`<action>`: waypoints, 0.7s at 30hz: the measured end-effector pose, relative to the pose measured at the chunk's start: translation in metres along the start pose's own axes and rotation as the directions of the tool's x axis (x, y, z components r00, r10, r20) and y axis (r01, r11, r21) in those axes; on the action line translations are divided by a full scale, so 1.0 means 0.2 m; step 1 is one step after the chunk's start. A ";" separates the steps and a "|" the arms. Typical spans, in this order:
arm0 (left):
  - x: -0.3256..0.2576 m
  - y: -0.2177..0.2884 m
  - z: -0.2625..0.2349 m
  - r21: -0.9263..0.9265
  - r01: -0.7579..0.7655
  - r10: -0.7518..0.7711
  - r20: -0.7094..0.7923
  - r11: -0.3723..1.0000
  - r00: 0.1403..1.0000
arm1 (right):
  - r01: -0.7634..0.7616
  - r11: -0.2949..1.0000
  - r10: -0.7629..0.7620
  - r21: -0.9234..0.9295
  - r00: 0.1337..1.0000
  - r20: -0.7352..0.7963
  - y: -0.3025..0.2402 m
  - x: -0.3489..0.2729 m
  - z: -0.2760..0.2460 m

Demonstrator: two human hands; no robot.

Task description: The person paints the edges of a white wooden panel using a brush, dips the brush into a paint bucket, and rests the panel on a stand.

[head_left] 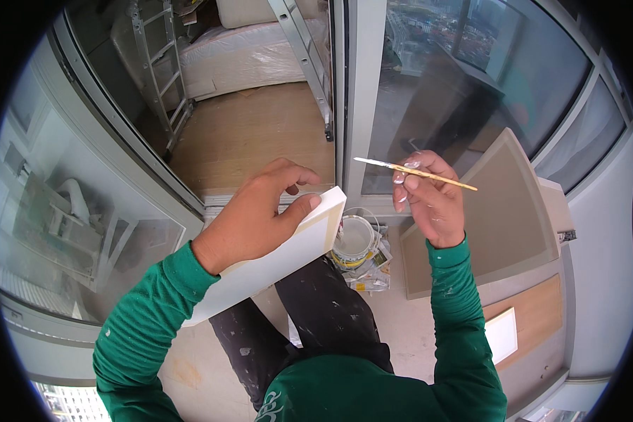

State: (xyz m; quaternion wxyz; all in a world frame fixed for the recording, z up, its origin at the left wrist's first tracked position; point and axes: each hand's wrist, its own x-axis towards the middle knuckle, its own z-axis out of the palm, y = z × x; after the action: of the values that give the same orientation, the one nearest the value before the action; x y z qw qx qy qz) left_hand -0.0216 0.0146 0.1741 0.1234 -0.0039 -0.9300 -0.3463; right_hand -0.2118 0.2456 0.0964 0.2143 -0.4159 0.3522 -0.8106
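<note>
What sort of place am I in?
Probably a high-rise balcony under renovation: the tall grey-framed glass panel shows distant buildings, a silver metal ladder stands in the wood-floored room, and the right hand holds a slim, white-tipped wooden paintbrush.

Brush (418,174) and white panel (278,264), mid-frame
Left hand (260,211) over the panel's edge, centre-left — right hand (435,207) pinches the brush, centre-right.

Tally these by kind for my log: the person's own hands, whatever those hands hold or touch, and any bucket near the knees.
Hands, one left and one right: 2
Thin paintbrush, held in the right hand: 1
White panel, touched by the left hand: 1
Paint bucket, near the knees: 1
Total: 5
</note>
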 end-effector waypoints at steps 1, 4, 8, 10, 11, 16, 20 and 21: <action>-0.01 0.01 0.00 0.014 0.007 -0.008 0.004 1.000 1.000 | -0.021 1.000 0.021 -0.017 1.000 0.007 -0.01 0.01 0.02; -0.02 0.04 -0.01 0.041 0.014 -0.014 0.009 0.999 1.000 | -0.046 0.999 0.046 -0.007 0.998 0.047 -0.03 0.04 0.07; -0.02 0.07 0.00 0.040 -0.015 0.015 -0.002 0.999 1.000 | -0.088 0.995 0.091 -0.038 0.989 0.113 -0.10 0.06 0.06; -0.02 0.09 0.01 0.039 -0.030 0.031 -0.011 0.999 0.999 | -0.094 0.985 0.109 -0.143 0.989 0.102 -0.12 0.06 0.06; -0.03 0.09 0.01 0.037 -0.038 0.039 -0.017 0.999 0.999 | -0.098 0.976 0.118 -0.193 0.988 0.096 -0.13 0.06 0.06; -0.02 0.14 0.01 0.053 -0.025 0.024 0.005 0.998 1.000 | -0.044 0.930 0.099 -0.366 0.986 0.133 -0.15 0.05 0.10; -0.02 0.15 0.00 0.079 -0.001 -0.002 0.027 0.997 1.000 | -0.015 0.926 0.082 -0.378 0.983 0.163 -0.16 0.07 0.12; -0.02 0.16 0.00 0.081 0.009 -0.012 0.027 0.997 1.000 | -0.009 0.930 0.077 -0.366 0.983 0.170 -0.15 0.07 0.13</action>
State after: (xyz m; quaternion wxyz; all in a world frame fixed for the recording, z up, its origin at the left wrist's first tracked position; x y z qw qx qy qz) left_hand -0.0154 0.0386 0.1934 0.1087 0.0012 -0.9449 -0.3088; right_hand -0.2005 0.2468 0.1367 0.1825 -0.5124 0.4843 -0.6853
